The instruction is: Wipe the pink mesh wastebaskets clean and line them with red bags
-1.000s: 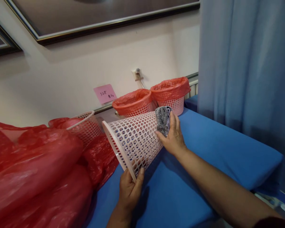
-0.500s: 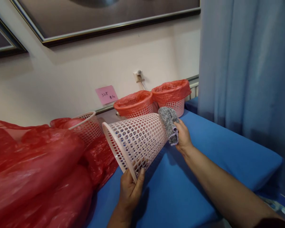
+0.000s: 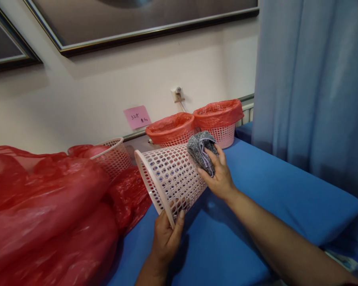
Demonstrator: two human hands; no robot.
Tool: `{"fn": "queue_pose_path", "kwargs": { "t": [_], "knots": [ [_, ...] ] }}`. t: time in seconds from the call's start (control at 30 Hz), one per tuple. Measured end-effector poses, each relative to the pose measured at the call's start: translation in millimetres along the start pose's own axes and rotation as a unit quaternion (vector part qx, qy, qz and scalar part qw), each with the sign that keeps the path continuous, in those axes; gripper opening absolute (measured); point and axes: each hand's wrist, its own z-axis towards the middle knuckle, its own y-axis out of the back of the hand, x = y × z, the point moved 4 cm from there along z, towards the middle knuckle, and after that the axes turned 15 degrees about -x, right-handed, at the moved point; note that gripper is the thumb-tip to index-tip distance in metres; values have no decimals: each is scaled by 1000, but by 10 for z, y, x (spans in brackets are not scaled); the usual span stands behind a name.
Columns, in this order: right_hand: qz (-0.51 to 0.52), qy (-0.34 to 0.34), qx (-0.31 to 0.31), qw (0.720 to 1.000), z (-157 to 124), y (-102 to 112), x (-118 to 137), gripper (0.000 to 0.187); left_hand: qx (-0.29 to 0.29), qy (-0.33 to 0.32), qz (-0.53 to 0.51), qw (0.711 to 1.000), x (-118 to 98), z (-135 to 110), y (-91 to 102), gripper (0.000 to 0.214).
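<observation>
Pale-pink perforated conical plastic basket, mouth left, axis rising rightward | left hand grasping rim | right hand clasping bunched grey cloth near narrower end

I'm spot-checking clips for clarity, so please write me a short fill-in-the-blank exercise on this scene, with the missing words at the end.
1. The left hand grips the held basket by its ____.
2. The right hand holds a cloth that is mostly ____ in colour.
3. The plastic heap is ____ in colour.
4. The curtain hangs at the picture's ____ side.

Missing words: rim; gray; red; right.
</observation>
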Motion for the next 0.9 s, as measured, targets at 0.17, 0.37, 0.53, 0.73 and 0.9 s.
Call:
{"fn": "queue_pose_path", "kwargs": {
  "t": [0.17, 0.37, 0.53, 0.73, 0.9],
  "knots": [
    [-40, -23, 10, 999, -78, -62, -18, 81, 8, -3, 4, 1000, 31, -12, -11, 33],
    [-51, 13, -3, 999, 15, -15, 0, 79, 8, -1, 0, 1000, 105, -51, -18, 32],
    [26, 181, 78, 980, -182, 29, 510, 81, 24, -12, -6, 1000, 119, -37, -33, 35],
    [62, 251, 74, 963, -391, 16, 739, 61, 32, -29, -17, 999, 163, -20, -35, 36],
    [-125, 38, 11, 991, -9, -21, -80, 66, 20, 3, 14, 1000, 220, -35, -28, 33]
  ]
}}
